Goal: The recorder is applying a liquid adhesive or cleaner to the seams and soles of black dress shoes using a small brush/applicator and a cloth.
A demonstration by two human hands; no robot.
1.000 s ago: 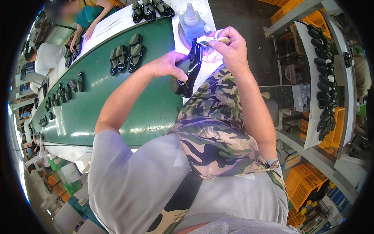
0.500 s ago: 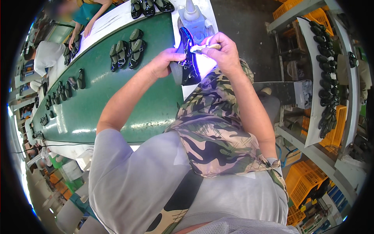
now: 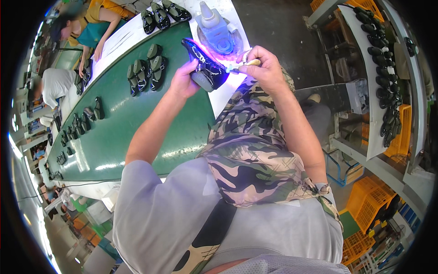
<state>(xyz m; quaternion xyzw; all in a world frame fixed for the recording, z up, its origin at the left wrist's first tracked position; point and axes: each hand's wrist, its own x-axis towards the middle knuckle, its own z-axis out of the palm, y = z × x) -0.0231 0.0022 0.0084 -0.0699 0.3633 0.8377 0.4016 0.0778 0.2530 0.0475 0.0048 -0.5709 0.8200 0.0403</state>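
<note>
Before me, my left hand (image 3: 184,79) is wrapped round a glossy black shoe (image 3: 211,69), thumb along its side. The shoe is tilted, with its heel toward me and its sole partly showing. On its right, my right hand (image 3: 263,68) pinches a small cream-coloured tool (image 3: 248,64); its pale tip meets the heel end of the shoe, though the exact kind is unclear. Bright violet-blue light falls on the shoe and both hands' fingers. Just beyond stands a bluish squeeze bottle (image 3: 218,33) with a cone nozzle, in a round dish.
Black shoes (image 3: 158,72) stand in pairs on the green conveyor belt (image 3: 137,118), with more shoes (image 3: 165,13) on its white edge. Two co-workers (image 3: 98,27) work at the far left. At right are a shoe-lined shelf (image 3: 370,91) and orange crates (image 3: 368,201).
The shoe has been tipped over and shifted left, turning its heel toward me. My right hand has moved slightly nearer, its tool now at the heel end. The view has shifted a little.
</note>
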